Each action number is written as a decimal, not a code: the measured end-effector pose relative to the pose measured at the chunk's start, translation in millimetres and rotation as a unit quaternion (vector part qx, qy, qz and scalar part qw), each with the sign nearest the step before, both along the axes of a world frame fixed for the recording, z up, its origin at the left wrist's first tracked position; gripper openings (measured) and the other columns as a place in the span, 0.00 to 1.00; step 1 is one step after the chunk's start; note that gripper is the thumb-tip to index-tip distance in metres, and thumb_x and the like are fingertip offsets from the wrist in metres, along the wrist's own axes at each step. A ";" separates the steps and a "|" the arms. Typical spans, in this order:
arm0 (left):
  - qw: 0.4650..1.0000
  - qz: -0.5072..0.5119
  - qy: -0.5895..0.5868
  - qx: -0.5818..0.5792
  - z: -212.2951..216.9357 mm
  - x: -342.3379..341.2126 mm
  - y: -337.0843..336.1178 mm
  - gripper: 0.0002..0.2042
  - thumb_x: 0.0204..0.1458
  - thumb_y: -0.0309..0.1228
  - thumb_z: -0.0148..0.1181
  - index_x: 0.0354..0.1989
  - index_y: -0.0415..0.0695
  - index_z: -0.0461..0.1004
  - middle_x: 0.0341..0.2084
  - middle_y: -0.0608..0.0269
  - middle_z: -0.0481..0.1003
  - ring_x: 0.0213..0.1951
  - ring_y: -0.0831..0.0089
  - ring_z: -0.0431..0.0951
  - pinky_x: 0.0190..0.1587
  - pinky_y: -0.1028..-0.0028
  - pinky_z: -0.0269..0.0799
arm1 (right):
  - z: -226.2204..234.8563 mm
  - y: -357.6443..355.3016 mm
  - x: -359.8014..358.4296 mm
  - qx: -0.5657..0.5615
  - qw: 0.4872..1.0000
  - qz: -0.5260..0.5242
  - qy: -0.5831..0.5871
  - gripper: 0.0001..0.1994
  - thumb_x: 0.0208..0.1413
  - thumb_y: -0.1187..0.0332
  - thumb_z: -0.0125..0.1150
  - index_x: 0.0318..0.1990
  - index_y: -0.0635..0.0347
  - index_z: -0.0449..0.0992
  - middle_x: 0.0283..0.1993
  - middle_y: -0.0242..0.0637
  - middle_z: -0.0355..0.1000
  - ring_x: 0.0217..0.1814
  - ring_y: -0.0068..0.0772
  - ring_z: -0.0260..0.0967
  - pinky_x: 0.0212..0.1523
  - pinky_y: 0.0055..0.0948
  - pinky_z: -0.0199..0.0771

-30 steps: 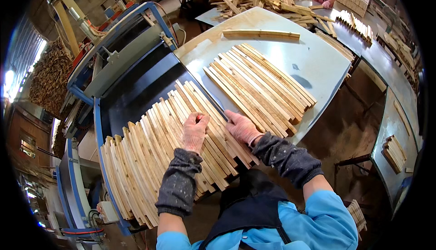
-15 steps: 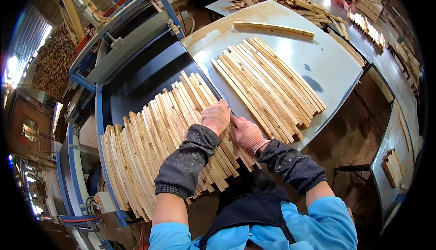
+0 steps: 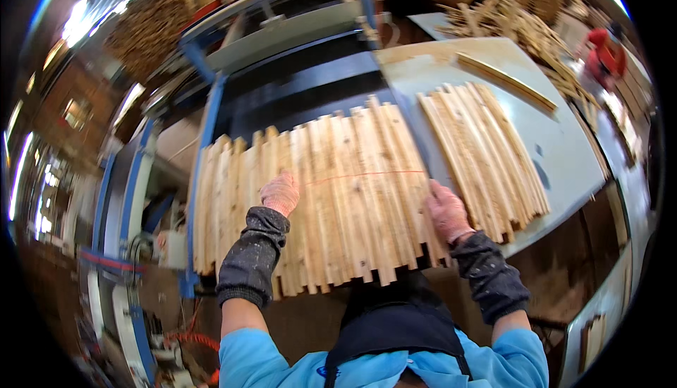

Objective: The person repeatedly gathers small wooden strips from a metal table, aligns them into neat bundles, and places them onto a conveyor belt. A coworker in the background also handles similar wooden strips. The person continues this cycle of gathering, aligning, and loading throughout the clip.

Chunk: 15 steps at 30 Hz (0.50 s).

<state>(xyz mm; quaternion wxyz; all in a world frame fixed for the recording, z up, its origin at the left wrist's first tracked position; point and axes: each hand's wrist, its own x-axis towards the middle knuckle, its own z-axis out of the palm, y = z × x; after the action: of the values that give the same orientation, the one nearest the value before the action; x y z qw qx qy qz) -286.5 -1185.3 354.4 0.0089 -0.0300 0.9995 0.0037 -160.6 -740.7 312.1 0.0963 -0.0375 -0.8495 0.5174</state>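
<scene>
A row of wooden strips (image 3: 331, 211) lies side by side on the dark machine bed, their near ends sticking out unevenly over its front. My left hand (image 3: 281, 193), in a pinkish knit glove, is closed above the left-middle strips; what it holds is hidden. At the right end of the row is my gloved right hand (image 3: 447, 211), fingers curled by the outermost strip, their grip not clear. Between the two hands a thin red line (image 3: 367, 174) crosses the strips; I cannot tell whether it is a string or a mark.
On the metal table (image 3: 493, 56) to the right lie a second group of strips (image 3: 486, 159) and a single strip (image 3: 508, 81). A blue-framed machine (image 3: 282, 35) stands behind the bed. A wood pile (image 3: 515, 35) and a person in red (image 3: 605, 60) are at the far right.
My hands were together at the right part of the row; now the left hand is far to the left and they are wide apart. A red line now shows between them. The view has turned.
</scene>
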 end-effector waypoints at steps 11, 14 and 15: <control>0.969 0.242 -0.045 -0.016 17.2 114.8 -280.3 0.18 0.68 0.41 0.56 0.55 0.40 0.79 0.53 0.41 0.83 0.58 0.42 0.83 0.60 0.47 0.78 | -42.7 20.4 -17.4 0.021 0.999 0.002 -0.024 0.24 0.72 0.68 0.63 0.71 0.70 0.74 0.69 0.52 0.77 0.72 0.42 0.75 0.74 0.35 0.69; 0.947 0.311 0.014 0.074 16.4 119.5 -285.0 0.19 0.70 0.43 0.54 0.59 0.41 0.75 0.54 0.40 0.83 0.58 0.42 0.83 0.60 0.46 0.78 | -40.5 25.2 -21.1 -0.032 0.998 0.030 -0.052 0.25 0.74 0.69 0.59 0.74 0.71 0.70 0.72 0.50 0.75 0.75 0.41 0.71 0.77 0.35 0.66; 0.938 0.340 0.017 0.072 15.0 122.7 -287.7 0.19 0.69 0.43 0.55 0.57 0.42 0.75 0.52 0.40 0.83 0.57 0.41 0.83 0.59 0.46 0.78 | -38.9 24.8 -21.1 -0.012 0.998 0.041 -0.052 0.25 0.75 0.69 0.59 0.74 0.71 0.70 0.73 0.50 0.74 0.75 0.42 0.71 0.78 0.35 0.65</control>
<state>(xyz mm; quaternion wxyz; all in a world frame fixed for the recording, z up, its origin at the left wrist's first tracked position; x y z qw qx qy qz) -163.8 -1473.0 369.4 -0.0080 -0.3670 0.9268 0.0792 -181.7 -715.9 273.3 0.0304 -0.0302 -0.8479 0.5284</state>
